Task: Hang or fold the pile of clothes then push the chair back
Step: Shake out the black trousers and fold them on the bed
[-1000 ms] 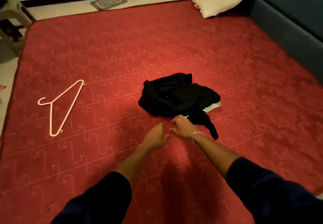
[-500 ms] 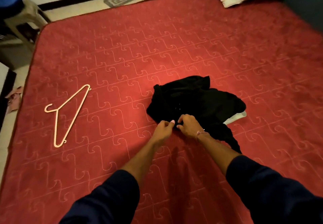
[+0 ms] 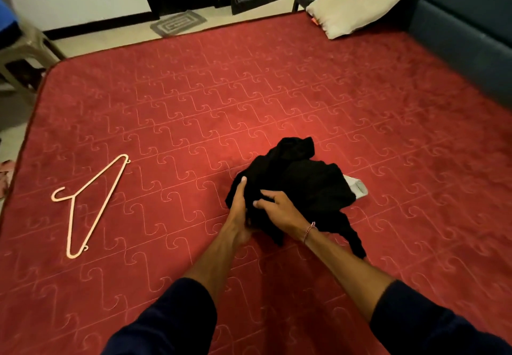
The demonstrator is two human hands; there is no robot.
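A crumpled black garment lies piled on the red mattress, with a grey-white cloth peeking out at its right. My left hand grips the pile's left edge, thumb on top. My right hand holds the black fabric just beside it, fingers reaching left across the cloth; its thumb is hidden. A pale plastic hanger lies flat on the mattress to the left, apart from both hands. A beige plastic chair stands off the mattress at the far left.
A cream pillow leans at the far right corner against a dark blue sofa. A grey doormat lies on the floor beyond the mattress, before dark doors. Something pink lies on the floor at the left edge.
Both hands went from the bare mattress forward onto the black garment and took hold of its near left edge, which now bunches up between them. The view tilted up.
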